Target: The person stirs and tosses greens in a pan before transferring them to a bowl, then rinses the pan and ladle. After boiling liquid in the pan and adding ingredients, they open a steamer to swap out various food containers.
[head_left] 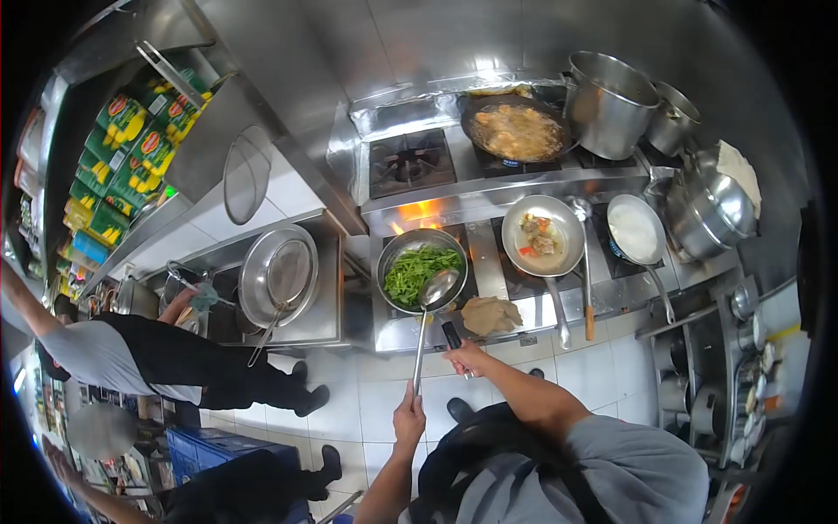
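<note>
My left hand is closed around the long metal handle of a ladle. The ladle's bowl rests over the green leafy vegetables in a frying pan. My right hand grips this pan's dark handle. Orange flames rise behind the pan on the front burner. A crumpled tan cloth lies on the stove edge, just right of the handle.
Another frying pan holds food pieces; a pan of white contents sits farther right. Behind, a wok bubbles with frying food beside tall pots. A co-worker's gloved hand is at the sink near a metal bowl.
</note>
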Demonstrator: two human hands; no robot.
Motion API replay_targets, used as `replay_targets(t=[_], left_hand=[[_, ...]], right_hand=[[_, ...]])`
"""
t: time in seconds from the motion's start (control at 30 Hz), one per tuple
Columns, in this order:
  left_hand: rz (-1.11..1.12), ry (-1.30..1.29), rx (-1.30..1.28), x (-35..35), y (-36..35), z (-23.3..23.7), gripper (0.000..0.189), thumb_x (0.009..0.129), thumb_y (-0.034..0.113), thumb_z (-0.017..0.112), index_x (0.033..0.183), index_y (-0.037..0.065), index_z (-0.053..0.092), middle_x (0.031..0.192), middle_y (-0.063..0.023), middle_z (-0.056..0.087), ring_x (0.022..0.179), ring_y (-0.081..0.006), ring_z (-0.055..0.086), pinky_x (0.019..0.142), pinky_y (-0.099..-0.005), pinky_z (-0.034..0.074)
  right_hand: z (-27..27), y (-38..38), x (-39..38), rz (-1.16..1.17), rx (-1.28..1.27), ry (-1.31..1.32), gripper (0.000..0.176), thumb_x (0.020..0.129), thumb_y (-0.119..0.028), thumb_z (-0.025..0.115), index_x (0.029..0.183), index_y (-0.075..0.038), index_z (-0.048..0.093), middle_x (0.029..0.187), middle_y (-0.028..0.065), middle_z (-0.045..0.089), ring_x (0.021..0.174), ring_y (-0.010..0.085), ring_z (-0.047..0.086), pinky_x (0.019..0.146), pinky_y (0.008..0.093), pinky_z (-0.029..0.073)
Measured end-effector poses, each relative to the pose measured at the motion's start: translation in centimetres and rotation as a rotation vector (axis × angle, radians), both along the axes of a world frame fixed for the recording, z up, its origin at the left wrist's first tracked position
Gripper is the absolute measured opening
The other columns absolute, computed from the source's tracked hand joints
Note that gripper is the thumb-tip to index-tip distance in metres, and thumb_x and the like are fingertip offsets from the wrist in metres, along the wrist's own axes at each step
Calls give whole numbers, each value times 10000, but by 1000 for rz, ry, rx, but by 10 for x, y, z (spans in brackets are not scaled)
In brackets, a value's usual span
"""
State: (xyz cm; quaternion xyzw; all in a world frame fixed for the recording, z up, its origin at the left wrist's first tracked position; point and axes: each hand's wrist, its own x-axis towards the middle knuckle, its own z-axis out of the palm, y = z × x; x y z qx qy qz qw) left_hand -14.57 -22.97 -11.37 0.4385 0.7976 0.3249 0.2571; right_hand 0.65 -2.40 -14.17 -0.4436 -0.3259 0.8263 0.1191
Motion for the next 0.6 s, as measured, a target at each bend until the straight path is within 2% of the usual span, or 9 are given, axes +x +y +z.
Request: replay_targets(t=[0.13,0.2,0.27,0.3,0.33,0.4,0.5,0.57,0.6], left_hand=[[-97,-68,191,-6,26,-42,487,990,185,539,1469,149,460,764,-175,636,543,-282,599,550,-428,501],[113,-990,11,-3,38,-10,550,1018,235,507,1540,188,338,672,-56,519,468,-135,461,417,-325,420],[147,-1328,50,2,59,29,278,1012,378,531,1253,244,497,655,11,438,445,-87,387,376,-244,327],[120,-1459,19,4,75,55,223,1002,454,527,1104,259,496,636,23,397,433,-78,360,376,-226,291],[41,-1460,25,8,98,87,260,1001,476,513,1176,285,497,617,30,366,405,-72,320,368,-222,256],[-293,-1335,105,41,165,176,531,1007,424,523,1478,250,349,584,36,368,365,-58,313,329,-228,266],[-569,-1108,174,121,287,276,649,985,193,538,1553,125,232,541,21,386,359,-71,368,310,-231,310],[-648,-931,142,180,376,320,624,986,155,508,1554,135,250,592,25,436,386,-71,388,330,-229,339],[-701,-774,128,211,427,334,591,986,139,500,1538,136,290,611,28,457,392,-72,392,341,-236,356]], right_hand=[[-12,1,1,-40,59,10,221,846,-164,733,882,-85,530,583,17,522,432,138,518,381,310,421],[-16,5,5,-29,-134,46,267,873,-285,737,918,-78,574,637,30,554,489,150,550,422,304,459],[-27,13,23,138,-126,107,366,959,-422,612,1070,-78,559,867,87,650,755,185,654,642,364,562],[-18,11,39,194,38,-146,368,971,-407,586,1112,-68,555,957,88,666,873,168,640,698,372,560],[-49,13,60,266,282,-21,306,980,-331,565,1124,-61,578,978,80,667,913,160,616,689,368,546],[-25,21,109,258,680,-25,245,986,-192,501,961,-17,671,811,49,666,722,143,625,648,326,534],[67,14,219,5,633,-59,304,974,-264,585,913,7,708,756,45,698,644,116,655,628,276,528],[88,21,301,84,783,-301,337,952,-308,644,811,-12,722,684,42,686,628,121,659,609,270,523],[100,15,338,-155,629,-301,386,925,-350,690,717,-26,718,623,47,667,626,113,655,596,271,516]])
